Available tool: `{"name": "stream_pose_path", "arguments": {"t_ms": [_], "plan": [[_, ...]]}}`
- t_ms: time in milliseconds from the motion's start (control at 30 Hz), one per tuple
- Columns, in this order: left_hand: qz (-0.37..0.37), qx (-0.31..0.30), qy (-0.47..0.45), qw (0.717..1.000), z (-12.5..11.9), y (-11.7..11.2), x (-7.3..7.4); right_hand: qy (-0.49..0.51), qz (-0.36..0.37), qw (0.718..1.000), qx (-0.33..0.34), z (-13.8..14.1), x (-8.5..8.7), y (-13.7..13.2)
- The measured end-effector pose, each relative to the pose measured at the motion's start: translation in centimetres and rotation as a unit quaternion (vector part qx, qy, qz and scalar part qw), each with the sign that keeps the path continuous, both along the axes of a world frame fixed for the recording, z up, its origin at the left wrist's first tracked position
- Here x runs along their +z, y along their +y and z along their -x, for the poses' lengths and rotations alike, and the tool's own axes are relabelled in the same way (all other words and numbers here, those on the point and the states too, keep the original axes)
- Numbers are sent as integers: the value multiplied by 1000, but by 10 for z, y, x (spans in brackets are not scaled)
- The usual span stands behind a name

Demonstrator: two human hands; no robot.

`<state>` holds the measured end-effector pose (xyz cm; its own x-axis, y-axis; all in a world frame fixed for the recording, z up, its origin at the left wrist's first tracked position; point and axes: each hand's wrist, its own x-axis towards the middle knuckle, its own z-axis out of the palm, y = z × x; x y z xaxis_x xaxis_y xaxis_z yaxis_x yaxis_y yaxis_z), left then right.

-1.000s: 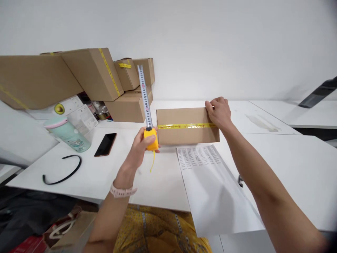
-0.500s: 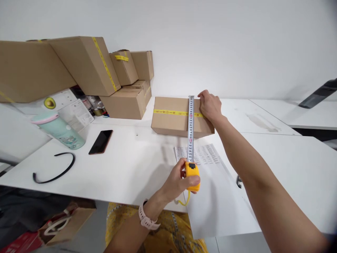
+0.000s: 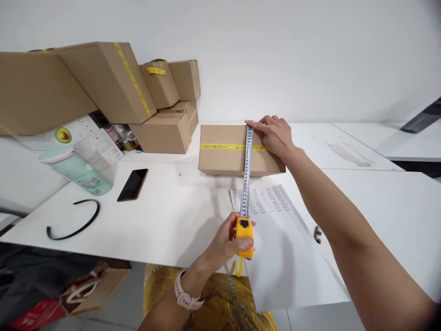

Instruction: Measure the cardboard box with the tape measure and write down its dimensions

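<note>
My left hand (image 3: 223,246) is closed around the yellow case of a tape measure (image 3: 244,235), thumb on its top. The blade is pulled out away from me, running across a cardboard box (image 3: 220,159) with yellow printed tape. At the box's far edge, my right hand (image 3: 276,137) has its index finger on the blade's end, and the other fingers rest on the box top. Under the blade, between the case and the box, lies a paper sheet (image 3: 275,200) with rows of writing. A yellow strap hangs from the case.
More cardboard boxes (image 3: 160,133) are stacked at the back left against the wall. A mint-green tumbler (image 3: 81,172), a phone (image 3: 132,185) and a black curved band (image 3: 94,214) lie on the white table's left side. A dark object (image 3: 422,117) lies at the far right.
My right index finger has come left onto the blade's end at the box's far edge. My left hand and the case have shifted slightly left and toward me.
</note>
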<state>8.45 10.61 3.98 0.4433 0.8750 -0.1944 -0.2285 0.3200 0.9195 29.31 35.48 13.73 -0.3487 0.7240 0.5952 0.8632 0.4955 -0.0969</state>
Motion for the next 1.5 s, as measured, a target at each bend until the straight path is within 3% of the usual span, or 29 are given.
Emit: {"name": "stream_pose_path", "arguments": {"t_ms": [300, 733, 900, 1100, 1200, 1333, 1433, 1500], "plan": [[-26, 6, 16, 1000, -13, 7, -15, -21, -20, 1000, -6, 1, -4, 7], [-44, 3, 42, 998, -9, 10, -15, -25, -27, 999, -10, -1, -6, 9], [-26, -6, -4, 1000, -6, -6, -16, -12, -32, 999, -38, 4, -8, -2], [-9, -42, -59, 997, 7, -65, -35, -14, -65, 995, -67, 11, -23, -44], [9, -68, -37, 997, 16, -90, -41, -19, -69, 995, -71, 10, -49, -82], [-3, -106, 34, 994, 25, -108, -38, 2, -37, 999, -37, 3, -91, -129], [-11, -137, 90, 986, 28, -111, -31, 146, -9, 989, -21, -5, -95, -150], [-21, -160, 133, 978, 28, -110, -28, 321, 22, 947, -5, -12, -77, -159]]}}
